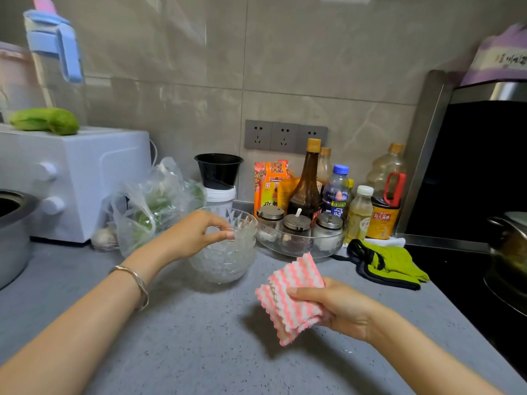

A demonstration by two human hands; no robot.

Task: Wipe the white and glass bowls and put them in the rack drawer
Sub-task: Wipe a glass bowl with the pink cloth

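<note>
Pinching the rim of the stacked glass bowls [225, 260] on the desk [185, 337] is the left grip [196, 233]; the right grip [339, 306] clasps a striped cloth [291, 297]. A glass dish [328, 248] behind holds three jars [296, 226].

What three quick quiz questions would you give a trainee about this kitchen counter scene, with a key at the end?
1. True or false: the right hand holds the pink-and-white striped cloth.
2. The left hand pinches the rim of: A) the stacked glass bowls; B) a black cup; C) a green glove.
3. How many lidded seasoning jars stand in the clear dish?
Key: 1 true; 2 A; 3 three.
</note>
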